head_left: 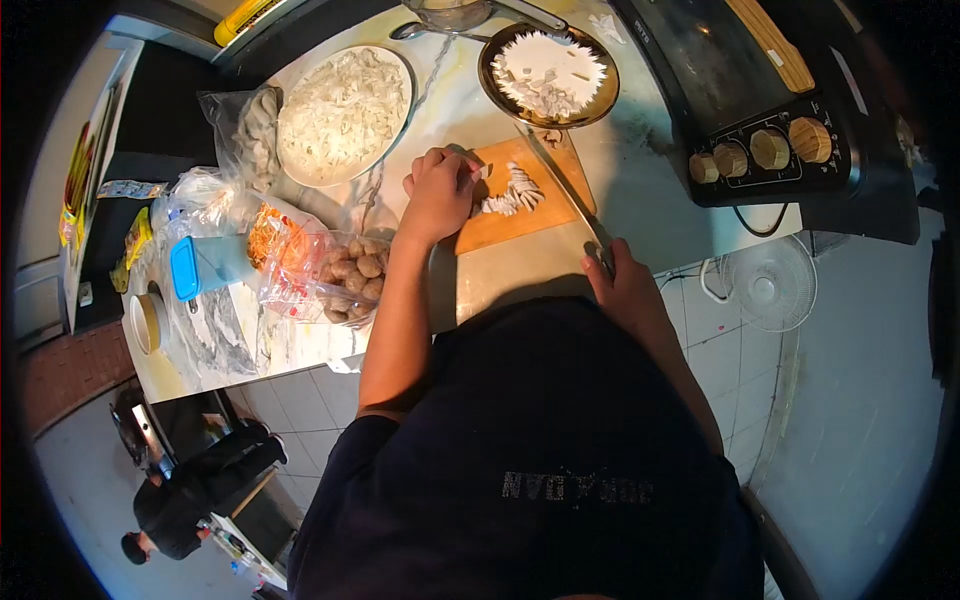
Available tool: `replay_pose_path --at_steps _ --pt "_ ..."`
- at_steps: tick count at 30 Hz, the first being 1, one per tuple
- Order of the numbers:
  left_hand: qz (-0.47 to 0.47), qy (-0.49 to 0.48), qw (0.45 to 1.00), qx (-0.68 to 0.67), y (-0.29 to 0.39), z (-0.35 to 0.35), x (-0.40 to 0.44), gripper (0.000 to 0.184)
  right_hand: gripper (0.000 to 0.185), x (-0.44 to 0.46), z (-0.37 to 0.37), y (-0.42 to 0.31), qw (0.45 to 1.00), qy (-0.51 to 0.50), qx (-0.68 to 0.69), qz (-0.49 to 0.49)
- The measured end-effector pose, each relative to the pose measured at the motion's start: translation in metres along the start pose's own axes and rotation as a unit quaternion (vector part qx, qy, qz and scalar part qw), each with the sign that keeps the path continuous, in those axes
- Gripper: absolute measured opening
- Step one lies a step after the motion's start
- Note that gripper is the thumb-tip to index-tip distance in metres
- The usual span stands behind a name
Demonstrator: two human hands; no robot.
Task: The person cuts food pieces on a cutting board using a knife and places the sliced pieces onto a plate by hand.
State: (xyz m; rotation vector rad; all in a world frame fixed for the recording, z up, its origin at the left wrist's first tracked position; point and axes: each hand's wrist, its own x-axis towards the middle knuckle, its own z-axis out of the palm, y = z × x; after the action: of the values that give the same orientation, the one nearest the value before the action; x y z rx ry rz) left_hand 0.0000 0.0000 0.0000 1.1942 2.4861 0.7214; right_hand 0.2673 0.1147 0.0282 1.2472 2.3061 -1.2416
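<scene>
Countertop: right hand grips knife; left hand, hold unclear.

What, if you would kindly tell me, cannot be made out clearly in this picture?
Head view: the handle of the knife, mostly covered by the right hand.
Head view: whatever lies under the left hand, hidden by its curled fingers.
Head view: the full shape of the metal vessel, cut off by the top edge.
Head view: the contents of the grey plastic bag, blurred by its plastic.
</scene>
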Motion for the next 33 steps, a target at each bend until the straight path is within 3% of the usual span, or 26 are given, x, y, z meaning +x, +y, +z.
replay_pose_path --at_steps 3,9,11,19,22,24,33 --pt "0.012 0.002 0.999 -0.047 -0.001 -0.002 0.004 0.014 0.045 0.007 0.004 0.003 0.996 0.077 -0.015 -0.042" --pt "0.008 0.005 1.0 -0.023 0.005 -0.002 0.012 0.013 0.046 0.005 0.002 -0.005 0.999 0.004 -0.014 -0.052" --pt "0.027 0.008 0.999 -0.024 0.008 0.0 0.014 0.013 0.047 0.0 -0.003 -0.008 1.0 -0.012 -0.028 -0.003" --pt "0.104 -0.021 0.994 0.022 0.04 0.029 0.032 0.017 0.048 -0.008 -0.01 0.003 0.998 0.061 0.021 0.016" --pt "0.099 -0.015 0.995 0.018 0.044 0.03 0.034 0.019 0.046 -0.008 -0.01 0.003 0.998 0.061 0.018 0.017" --pt "0.08 0.039 0.996 -0.013 0.039 0.029 0.033 0.019 0.045 -0.009 -0.007 0.001 0.998 0.062 0.015 0.014" --pt "0.035 0.064 0.997 -0.019 0.027 0.015 0.027 0.021 0.045 0.005 0.004 -0.002 0.998 0.054 -0.012 -0.003"
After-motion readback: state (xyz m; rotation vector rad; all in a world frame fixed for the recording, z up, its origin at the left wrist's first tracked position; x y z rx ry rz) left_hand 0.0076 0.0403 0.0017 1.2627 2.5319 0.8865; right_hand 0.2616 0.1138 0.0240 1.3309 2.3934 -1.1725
